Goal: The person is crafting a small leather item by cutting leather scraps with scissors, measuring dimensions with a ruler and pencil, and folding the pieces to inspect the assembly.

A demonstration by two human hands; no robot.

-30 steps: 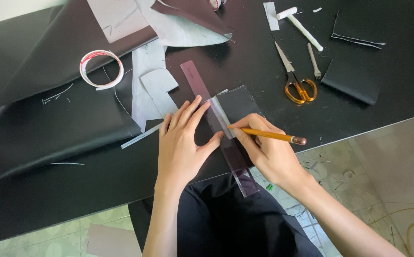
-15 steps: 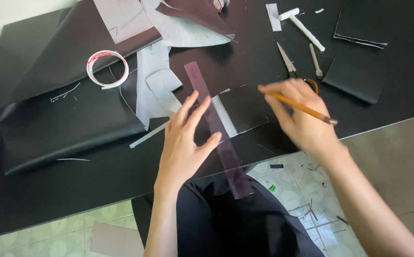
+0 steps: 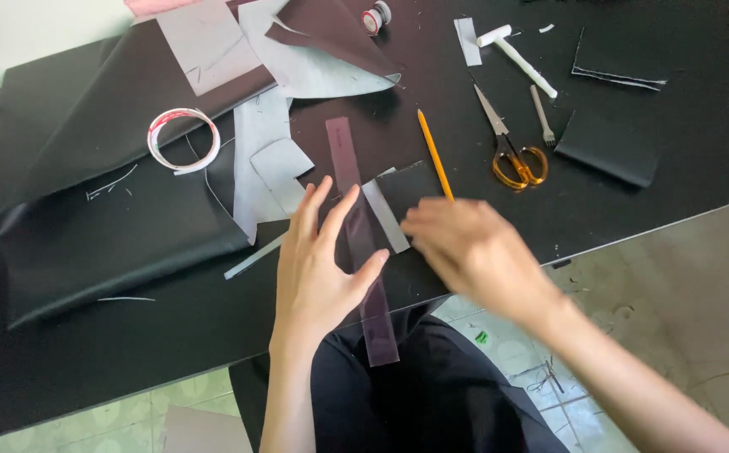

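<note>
The left hand [image 3: 322, 268] lies flat and open, fingers spread, pressing on a long translucent purple ruler [image 3: 360, 235] near the front edge of the black table [image 3: 130, 352]. The palm bears down rather than grasping; nothing is enclosed in it. This flat pressure appears intended to pin the ruler against sliding. The ruler runs from the middle of the table toward the person and overhangs the front edge above the lap.

The right hand [image 3: 473, 252] is motion-blurred just right of the ruler, over a small dark leather piece [image 3: 411, 189] with a pale strip [image 3: 385, 216] along its left side. Its fingers appear loosely curled; whether they hold anything cannot be determined. The leather piece sits at the front edge, touching or slightly under the ruler.

A yellow pencil [image 3: 434, 153] lies free on the table just behind the right hand, tip pointing toward the rear edge, within easy reach.

Further items:
- Orange-handled scissors [image 3: 511, 147], right of the pencil, closed
- A small pronged tool [image 3: 542, 117] and a white mallet-like tool [image 3: 520, 57], toward the rear right
- A folded black piece [image 3: 608, 147] near the right edge
- A roll of tape [image 3: 183, 140] on large dark leather sheets [image 3: 104, 226] at the left
- Grey backing offcuts [image 3: 272, 159] at the centre rear
</note>
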